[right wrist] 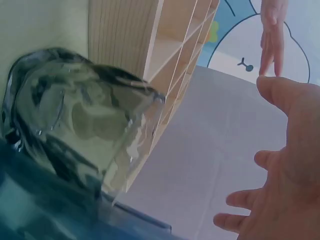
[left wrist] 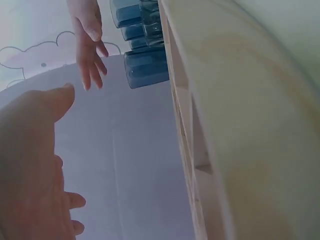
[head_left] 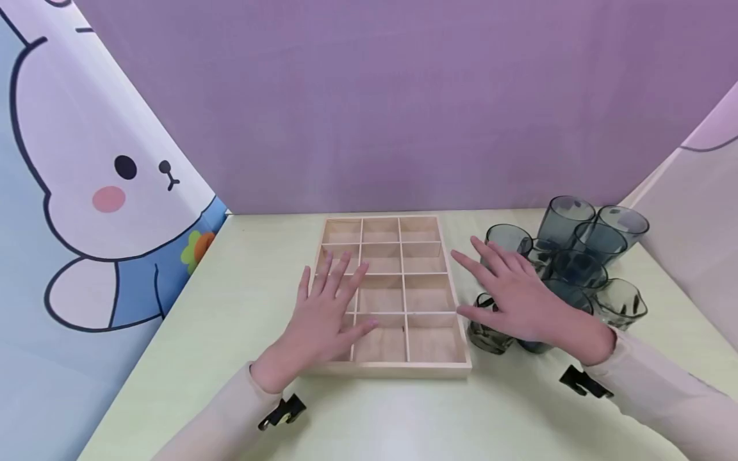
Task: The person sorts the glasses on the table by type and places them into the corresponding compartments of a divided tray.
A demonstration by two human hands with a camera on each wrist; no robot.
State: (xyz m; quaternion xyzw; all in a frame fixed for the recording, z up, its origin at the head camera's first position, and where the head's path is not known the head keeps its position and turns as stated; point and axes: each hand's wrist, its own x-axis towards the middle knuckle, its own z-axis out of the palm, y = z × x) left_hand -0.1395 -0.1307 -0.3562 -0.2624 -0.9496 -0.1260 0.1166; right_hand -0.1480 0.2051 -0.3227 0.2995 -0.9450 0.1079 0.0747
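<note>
A wooden box with several compartments [head_left: 392, 370] lies in the middle of the table. My left hand [head_left: 319, 323] hovers over its left side, fingers spread, holding nothing. Over the left part of a group of tinted glasses, my right hand [head_left: 519, 298] is held with fingers spread and nothing in its grasp. A short greyish-green glass [head_left: 490, 336] stands just below that hand, beside the box's right edge; in the right wrist view this glass [right wrist: 90, 115] appears close up. Taller blue-grey glasses [head_left: 565, 221] stand behind, partly hidden by the right hand. The compartments I can see hold nothing.
The pale table [head_left: 259, 256] extends around the box. A purple wall panel [head_left: 392, 109] rises at the back, and a panel with a cartoon figure [head_left: 132, 211] stands at the left. A white panel [head_left: 703, 224] borders the right. Black clips [head_left: 282, 411] hang at both sleeves.
</note>
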